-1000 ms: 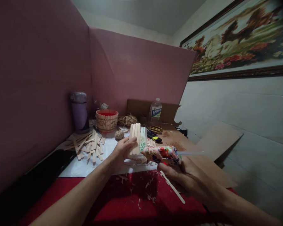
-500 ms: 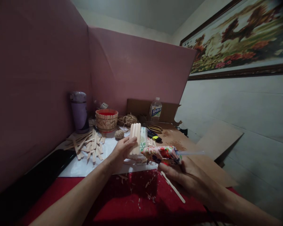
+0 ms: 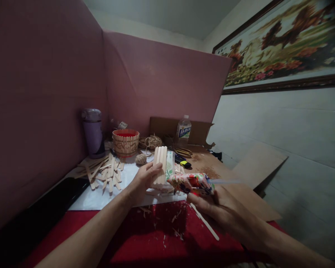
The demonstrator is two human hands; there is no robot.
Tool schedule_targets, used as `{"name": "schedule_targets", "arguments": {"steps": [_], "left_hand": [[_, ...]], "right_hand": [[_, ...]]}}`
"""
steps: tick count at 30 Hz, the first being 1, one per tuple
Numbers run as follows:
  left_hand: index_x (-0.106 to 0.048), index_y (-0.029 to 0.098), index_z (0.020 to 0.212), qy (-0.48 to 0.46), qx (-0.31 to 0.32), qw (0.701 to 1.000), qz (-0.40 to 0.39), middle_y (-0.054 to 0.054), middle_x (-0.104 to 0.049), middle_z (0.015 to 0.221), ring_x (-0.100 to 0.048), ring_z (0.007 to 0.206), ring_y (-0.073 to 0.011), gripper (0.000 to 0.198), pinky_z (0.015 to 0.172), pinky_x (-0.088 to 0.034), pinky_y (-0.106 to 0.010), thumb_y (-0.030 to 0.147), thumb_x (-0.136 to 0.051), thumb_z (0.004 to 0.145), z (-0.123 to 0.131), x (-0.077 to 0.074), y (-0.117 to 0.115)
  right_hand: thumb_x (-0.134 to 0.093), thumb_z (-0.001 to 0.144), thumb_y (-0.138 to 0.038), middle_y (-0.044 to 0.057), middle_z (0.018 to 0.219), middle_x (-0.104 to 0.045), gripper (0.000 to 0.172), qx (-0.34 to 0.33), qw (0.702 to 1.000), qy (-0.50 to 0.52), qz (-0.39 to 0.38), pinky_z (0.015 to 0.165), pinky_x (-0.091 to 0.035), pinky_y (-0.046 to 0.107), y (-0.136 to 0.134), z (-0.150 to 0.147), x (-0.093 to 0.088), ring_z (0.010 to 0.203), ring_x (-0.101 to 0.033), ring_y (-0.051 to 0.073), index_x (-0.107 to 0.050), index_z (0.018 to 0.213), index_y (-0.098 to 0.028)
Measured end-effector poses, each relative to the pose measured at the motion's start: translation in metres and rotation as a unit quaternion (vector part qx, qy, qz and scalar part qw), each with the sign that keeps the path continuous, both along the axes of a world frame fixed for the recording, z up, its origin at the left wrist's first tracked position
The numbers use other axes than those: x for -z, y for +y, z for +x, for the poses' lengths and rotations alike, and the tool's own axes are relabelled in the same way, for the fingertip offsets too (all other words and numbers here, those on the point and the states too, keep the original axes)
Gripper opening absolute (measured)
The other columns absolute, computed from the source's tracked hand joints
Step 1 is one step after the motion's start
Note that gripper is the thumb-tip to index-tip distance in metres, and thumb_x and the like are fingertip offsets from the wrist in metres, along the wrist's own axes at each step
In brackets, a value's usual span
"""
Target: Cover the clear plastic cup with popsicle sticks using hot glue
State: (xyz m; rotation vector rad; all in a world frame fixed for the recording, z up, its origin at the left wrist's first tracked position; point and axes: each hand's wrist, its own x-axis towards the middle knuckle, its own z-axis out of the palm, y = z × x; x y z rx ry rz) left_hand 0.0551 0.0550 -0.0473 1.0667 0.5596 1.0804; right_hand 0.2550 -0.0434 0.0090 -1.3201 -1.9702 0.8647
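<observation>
My left hand (image 3: 144, 179) grips an upright cup clad in pale craft sticks (image 3: 161, 166), fingers pressed on the sticks. My right hand (image 3: 222, 210) is wrapped round a floral-patterned glue gun (image 3: 192, 183), its nozzle pointing left at the foot of the cup and a clear glue stick poking out behind. A single loose stick (image 3: 205, 222) lies on the red cloth under my right hand.
A heap of craft sticks (image 3: 103, 172) lies on white paper at left. Behind stand a purple flask (image 3: 93, 131), a stick-clad bowl with red inside (image 3: 125, 141), twine balls (image 3: 153, 142), a water bottle (image 3: 184, 130) and cardboard sheets (image 3: 254, 167). Pink boards wall the left and back.
</observation>
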Motion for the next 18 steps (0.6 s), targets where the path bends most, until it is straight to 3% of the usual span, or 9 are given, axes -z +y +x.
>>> {"name": "schedule_targets", "arguments": {"steps": [5,18], "left_hand": [[-0.064,0.015,0.107,0.014,0.012,1.000,0.010,-0.004,-0.067,0.073,-0.064,0.058,-0.0155,0.040,0.053,-0.057,-0.028,0.041,-0.070,0.076,-0.0006,0.0014,0.0012],[-0.064,0.013,0.099,0.034,-0.020,0.999,0.016,-0.006,-0.066,0.078,-0.063,0.059,-0.0153,0.043,0.049,-0.054,-0.026,0.044,-0.073,0.071,0.0013,0.0078,0.0069]], "right_hand": [[-0.053,0.088,-0.052,0.000,0.062,-0.055,0.036,-0.009,1.000,0.010,-0.005,0.057,-0.043,0.026,0.0004,0.0005,-0.0004,0.062,-0.051,0.016,-0.067,0.085,-0.019],[-0.051,0.089,-0.051,0.002,0.066,-0.059,0.035,-0.015,1.000,0.013,0.010,0.067,-0.049,0.029,0.0003,0.0019,-0.0001,0.071,-0.057,0.020,-0.069,0.094,-0.021]]}}
